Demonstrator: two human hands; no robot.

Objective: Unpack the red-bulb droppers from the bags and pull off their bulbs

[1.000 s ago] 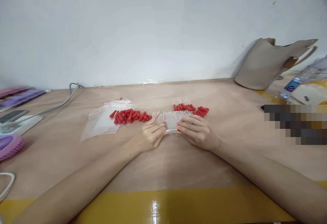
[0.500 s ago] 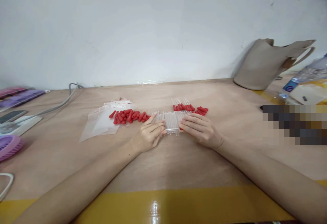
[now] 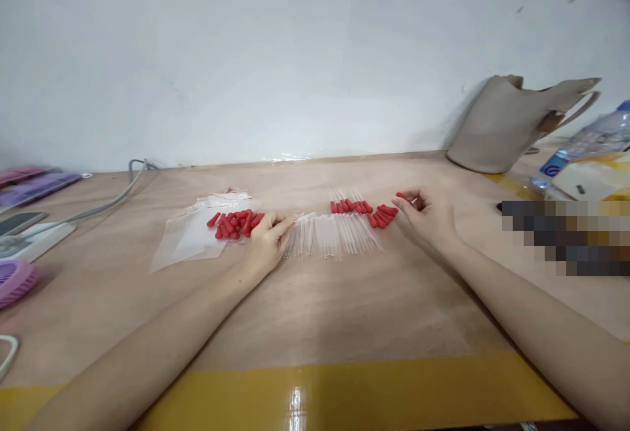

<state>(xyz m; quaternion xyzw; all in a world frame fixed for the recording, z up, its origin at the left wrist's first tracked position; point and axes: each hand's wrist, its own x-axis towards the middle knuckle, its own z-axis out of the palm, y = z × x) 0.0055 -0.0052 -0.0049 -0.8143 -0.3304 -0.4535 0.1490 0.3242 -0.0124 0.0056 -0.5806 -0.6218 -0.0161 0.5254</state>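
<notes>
My left hand (image 3: 268, 242) is closed in a pinch on the end of a clear glass dropper tube (image 3: 306, 216), just above the left side of a spread row of similar tubes (image 3: 335, 237). My right hand (image 3: 427, 216) is raised off to the right, its thumb and fingers closed on a red rubber bulb (image 3: 402, 196). Next to it lies a small group of loose red bulbs (image 3: 382, 216). Behind the row sit several droppers (image 3: 350, 206) with red bulbs fitted on their tubes. A larger pile of red bulbs (image 3: 235, 224) is partly hidden by my left hand.
Clear zip bags (image 3: 182, 241) lie under and beside the bulb pile. A grey cable (image 3: 113, 196), a phone (image 3: 22, 222) and a purple round item (image 3: 17, 282) are at the left. A beige bag (image 3: 502, 126) and a plastic bottle (image 3: 585, 139) stand at the right.
Both hands have parted from the tubes' sides, and the tubes now lie fanned out wider. My left hand has taken a tube; my right has moved right and up and holds a red bulb.
</notes>
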